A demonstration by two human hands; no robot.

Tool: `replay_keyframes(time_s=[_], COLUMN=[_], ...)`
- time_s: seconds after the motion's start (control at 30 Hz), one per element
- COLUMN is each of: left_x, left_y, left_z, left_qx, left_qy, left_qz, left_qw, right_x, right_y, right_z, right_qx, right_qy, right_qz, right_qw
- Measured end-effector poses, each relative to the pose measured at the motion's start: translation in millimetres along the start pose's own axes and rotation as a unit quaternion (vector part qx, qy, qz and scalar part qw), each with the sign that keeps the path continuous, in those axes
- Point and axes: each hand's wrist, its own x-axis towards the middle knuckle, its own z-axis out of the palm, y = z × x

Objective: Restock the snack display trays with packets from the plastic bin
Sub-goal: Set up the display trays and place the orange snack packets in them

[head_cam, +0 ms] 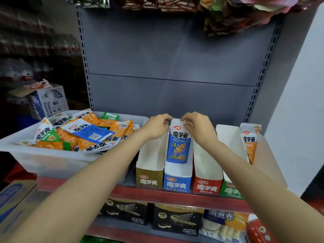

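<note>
Both hands are working the same packet: the left hand is pinching the top left corner of the blue packet and the right hand is pinching the top right, fingers curled onto the seal. That packet is standing upright at the back of the blue tray, leaning on the rear wall, its printed face looking out at us. Plenty of bare white floor is showing in front of it, so this tray is looking far from full. The step in hand reads as seating this first packet squarely. To do it well, I'd say keep the top edge level, press the bottom right down to the tray floor and push it flat against the back, so later packets are stacking neatly in front.

Flanking trays: the gold tray to the left and the red tray to the right are both showing white insides, the green tray sitting beyond. An orange packet is standing in the far-right tray. Off to the left, the plastic bin is piled with mixed packets, on the same shelf.
</note>
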Motion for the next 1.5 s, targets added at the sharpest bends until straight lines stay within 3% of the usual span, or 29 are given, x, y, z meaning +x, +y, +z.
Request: replay_keyframes(time_s=[0.37, 0.57, 0.73, 0.93, 1.03, 1.1, 1.27, 1.5], left_x=[-4, -40, -87, -123, -135, -138, -142, -147], left_y=[4, -11, -54, -120, -131, -136, -148, -153], left_z=[-3, -30, -74, -126, -134, -137, -140, -134], left_qx=[0.022, 0.070, 0.135, 0.194, 0.183, 0.157, 0.073, -0.002], left_qy=[0.001, 0.103, 0.178, 0.086, 0.011, 0.003, 0.086, 0.208], left_qz=[-0.013, 0.029, -0.043, -0.181, -0.180, -0.175, -0.174, -0.180], left_qw=[1.000, 0.992, 0.974, 0.960, 0.966, 0.972, 0.978, 0.961], right_x=[5, -10, -7, 4, 8, 10, 18, 19], right_y=[-5, -43, -100, -170, -196, -209, -228, -239], right_z=[6, 11, 31, 70, 83, 93, 115, 112], right_qx=[-0.064, 0.012, 0.046, 0.058, 0.038, 0.016, -0.067, -0.171], right_qy=[-0.033, -0.005, -0.076, -0.194, -0.241, -0.260, -0.274, -0.246], right_qz=[-0.021, -0.079, -0.145, -0.156, -0.148, -0.145, -0.141, -0.175], right_qw=[0.997, 0.997, 0.985, 0.967, 0.958, 0.954, 0.949, 0.938])
